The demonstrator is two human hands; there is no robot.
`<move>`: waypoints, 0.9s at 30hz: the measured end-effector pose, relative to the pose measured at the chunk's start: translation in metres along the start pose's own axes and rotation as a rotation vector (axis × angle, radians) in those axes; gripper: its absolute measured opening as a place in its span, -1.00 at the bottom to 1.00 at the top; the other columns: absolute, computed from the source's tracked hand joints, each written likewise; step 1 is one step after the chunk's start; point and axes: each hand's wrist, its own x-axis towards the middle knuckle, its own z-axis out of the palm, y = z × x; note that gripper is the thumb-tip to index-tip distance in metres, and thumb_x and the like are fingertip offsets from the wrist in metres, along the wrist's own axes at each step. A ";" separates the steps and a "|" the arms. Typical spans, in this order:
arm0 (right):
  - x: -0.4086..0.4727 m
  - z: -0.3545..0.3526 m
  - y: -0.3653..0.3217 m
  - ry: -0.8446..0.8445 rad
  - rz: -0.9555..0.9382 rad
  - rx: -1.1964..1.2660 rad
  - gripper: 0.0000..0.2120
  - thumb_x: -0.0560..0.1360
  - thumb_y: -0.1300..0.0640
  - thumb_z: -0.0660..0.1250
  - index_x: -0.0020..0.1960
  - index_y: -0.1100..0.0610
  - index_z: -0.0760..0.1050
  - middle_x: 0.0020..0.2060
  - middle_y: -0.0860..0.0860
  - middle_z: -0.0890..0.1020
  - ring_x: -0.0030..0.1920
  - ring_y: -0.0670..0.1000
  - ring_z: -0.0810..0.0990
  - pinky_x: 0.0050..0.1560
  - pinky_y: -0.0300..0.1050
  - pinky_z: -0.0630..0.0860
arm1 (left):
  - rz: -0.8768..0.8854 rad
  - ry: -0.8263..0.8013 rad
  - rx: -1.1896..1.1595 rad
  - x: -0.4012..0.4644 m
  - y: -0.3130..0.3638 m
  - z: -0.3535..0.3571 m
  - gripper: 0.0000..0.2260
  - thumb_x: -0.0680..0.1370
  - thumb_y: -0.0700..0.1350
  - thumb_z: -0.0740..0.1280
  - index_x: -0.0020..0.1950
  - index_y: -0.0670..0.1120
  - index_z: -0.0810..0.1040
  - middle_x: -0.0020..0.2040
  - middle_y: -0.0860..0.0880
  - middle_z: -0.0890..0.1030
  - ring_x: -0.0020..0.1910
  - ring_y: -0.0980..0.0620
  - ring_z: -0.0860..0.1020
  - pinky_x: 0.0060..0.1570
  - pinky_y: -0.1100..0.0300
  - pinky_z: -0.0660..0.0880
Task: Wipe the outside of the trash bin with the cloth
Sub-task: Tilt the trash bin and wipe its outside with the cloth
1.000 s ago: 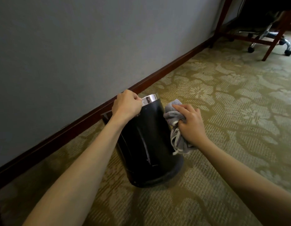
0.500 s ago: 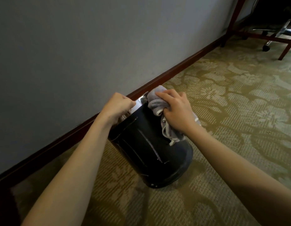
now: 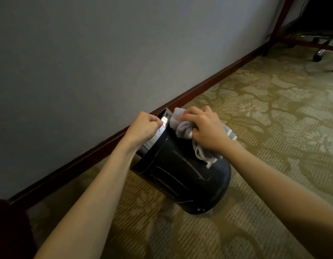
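A black trash bin (image 3: 182, 176) with a shiny metal rim is tipped away from me towards the wall, its base edge resting on the carpet. My left hand (image 3: 145, 126) grips the rim at the top. My right hand (image 3: 205, 128) holds a bunched grey cloth (image 3: 184, 126) and presses it against the bin's upper side, close to the rim. Loose ends of the cloth hang down over the black wall under my wrist.
A grey wall (image 3: 106, 53) with a dark wooden baseboard (image 3: 199, 86) runs right behind the bin. Patterned green carpet (image 3: 274, 118) spreads to the right. Wooden desk legs (image 3: 279, 19) and an office chair's castors (image 3: 318, 57) stand at the far top right.
The bin has tipped from upright over towards the wall. My right hand slid the cloth from the bin's right side up to near the rim. My left hand kept its grip.
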 end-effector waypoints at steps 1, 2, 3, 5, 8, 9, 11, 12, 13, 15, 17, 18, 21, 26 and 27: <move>0.009 0.001 0.007 -0.003 0.030 0.018 -0.59 0.44 0.14 0.12 0.23 -0.11 0.49 0.16 -0.08 0.49 0.02 0.08 0.34 0.01 0.07 0.37 | 0.006 -0.015 0.004 -0.001 0.001 0.001 -0.74 0.54 -0.12 0.30 -0.33 -0.17 0.52 -0.40 -0.07 0.49 -0.43 0.19 0.47 -0.32 0.24 0.37; 0.017 0.002 0.014 -0.013 0.064 0.027 -0.61 0.43 0.17 0.17 0.20 -0.10 0.50 0.14 -0.07 0.50 0.03 0.09 0.35 0.02 0.10 0.38 | 0.007 -0.019 0.006 -0.003 0.002 0.003 -0.74 0.55 -0.12 0.29 -0.32 -0.18 0.53 -0.35 -0.10 0.53 -0.35 0.15 0.51 -0.31 0.23 0.39; 0.025 0.004 0.022 -0.032 0.104 0.031 -0.63 0.42 0.19 0.19 0.17 -0.09 0.51 0.11 -0.05 0.50 0.04 0.12 0.36 0.04 0.15 0.39 | 0.008 -0.017 0.001 -0.003 0.002 0.003 -0.74 0.55 -0.12 0.29 -0.32 -0.17 0.53 -0.35 -0.09 0.55 -0.31 0.14 0.53 -0.29 0.24 0.40; 0.038 0.009 0.034 -0.100 0.210 0.039 -0.66 0.40 0.22 0.20 0.11 -0.03 0.53 0.08 0.01 0.53 0.07 0.20 0.42 0.09 0.20 0.42 | 0.019 -0.014 -0.006 -0.004 0.002 0.003 -0.70 0.55 -0.15 0.29 -0.40 -0.12 0.49 -0.52 0.11 0.49 -0.47 0.28 0.47 -0.35 0.28 0.34; 0.046 0.016 0.046 -0.224 0.335 0.040 -0.82 0.39 0.21 0.25 -0.11 -0.04 0.49 0.04 0.09 0.57 0.10 0.27 0.47 0.10 0.23 0.46 | 0.027 -0.047 0.012 -0.005 0.004 0.004 -0.73 0.54 -0.14 0.31 -0.37 -0.03 0.56 -0.49 0.05 0.60 -0.35 0.22 0.59 -0.30 0.31 0.35; 0.046 0.018 0.049 -0.243 0.346 0.047 -0.82 0.39 0.21 0.25 -0.12 -0.05 0.49 0.03 0.10 0.57 0.10 0.27 0.47 0.10 0.24 0.46 | 0.024 -0.055 0.019 -0.005 0.004 0.004 -0.78 0.53 -0.13 0.32 -0.31 -0.07 0.61 -0.49 0.07 0.58 -0.37 0.19 0.56 -0.29 0.32 0.37; 0.043 0.020 0.054 -0.223 0.332 0.069 -0.74 0.41 0.22 0.24 0.01 -0.05 0.54 0.05 0.08 0.55 0.09 0.26 0.47 0.10 0.24 0.45 | 0.023 -0.063 0.025 -0.002 0.004 0.005 -0.78 0.52 -0.12 0.33 -0.19 -0.25 0.62 -0.41 0.02 0.49 -0.38 0.15 0.45 -0.31 0.33 0.37; 0.041 0.021 0.055 -0.200 0.309 0.062 -0.67 0.42 0.24 0.22 0.09 -0.06 0.55 0.08 0.06 0.53 0.09 0.24 0.45 0.10 0.24 0.44 | 0.017 -0.064 0.024 -0.001 0.004 0.006 -0.76 0.51 -0.12 0.33 -0.14 -0.31 0.60 -0.37 -0.07 0.50 -0.35 0.10 0.48 -0.31 0.33 0.38; 0.038 0.020 0.055 -0.174 0.280 0.046 -0.61 0.44 0.26 0.20 0.17 -0.07 0.54 0.11 0.03 0.52 0.10 0.22 0.43 0.11 0.23 0.42 | 0.011 -0.063 0.021 0.000 0.004 0.006 -0.75 0.51 -0.13 0.32 -0.12 -0.34 0.58 -0.33 -0.12 0.50 -0.31 0.04 0.50 -0.30 0.31 0.39; 0.029 0.016 0.048 -0.103 0.214 0.045 -0.51 0.42 0.30 0.17 0.25 -0.08 0.51 0.19 -0.02 0.50 0.12 0.20 0.41 0.12 0.22 0.40 | 0.002 -0.072 0.020 0.003 0.004 0.005 -0.77 0.50 -0.14 0.32 -0.14 -0.32 0.60 -0.29 -0.15 0.52 -0.26 -0.02 0.52 -0.30 0.28 0.40; 0.016 0.011 0.036 0.005 0.152 0.097 -0.46 0.40 0.34 0.15 0.26 -0.08 0.50 0.22 -0.06 0.50 0.10 0.17 0.41 0.12 0.18 0.39 | -0.012 -0.060 0.031 0.005 0.004 0.005 -0.87 0.49 -0.15 0.32 -0.21 -0.16 0.61 -0.29 -0.12 0.50 -0.28 0.00 0.50 -0.36 0.30 0.41; 0.008 0.010 0.029 0.052 0.117 0.116 -0.45 0.40 0.35 0.15 0.27 -0.08 0.50 0.22 -0.08 0.49 0.07 0.14 0.39 0.10 0.15 0.39 | -0.023 -0.047 0.036 0.006 0.004 0.004 -0.91 0.48 -0.15 0.32 -0.21 -0.09 0.58 -0.32 -0.10 0.48 -0.33 0.05 0.48 -0.41 0.32 0.41; -0.020 0.007 0.003 0.112 -0.045 0.063 -0.48 0.40 0.33 0.14 0.24 -0.08 0.51 0.20 -0.08 0.50 -0.01 0.09 0.35 -0.01 0.03 0.37 | -0.052 -0.022 0.016 0.009 0.002 0.002 -0.88 0.45 -0.16 0.32 -0.30 -0.07 0.50 -0.49 0.00 0.34 -0.49 0.08 0.36 -0.39 0.26 0.41; -0.059 0.005 -0.017 0.034 -0.262 -0.214 -0.61 0.42 0.10 0.13 0.15 -0.02 0.59 0.12 0.03 0.60 -0.05 0.27 0.49 -0.15 0.13 0.45 | -0.086 0.038 -0.029 0.009 -0.003 -0.004 -0.81 0.39 -0.22 0.29 -0.43 -0.09 0.39 -0.58 0.07 0.26 -0.56 0.08 0.28 -0.45 0.30 0.29; -0.067 0.007 -0.015 0.000 -0.292 -0.261 -0.63 0.41 0.11 0.20 0.15 -0.03 0.59 0.12 0.03 0.61 -0.04 0.29 0.50 -0.16 0.16 0.47 | -0.103 0.041 -0.035 0.009 -0.005 -0.006 -0.75 0.39 -0.24 0.27 -0.47 -0.08 0.33 -0.63 0.12 0.24 -0.64 0.14 0.24 -0.56 0.37 0.25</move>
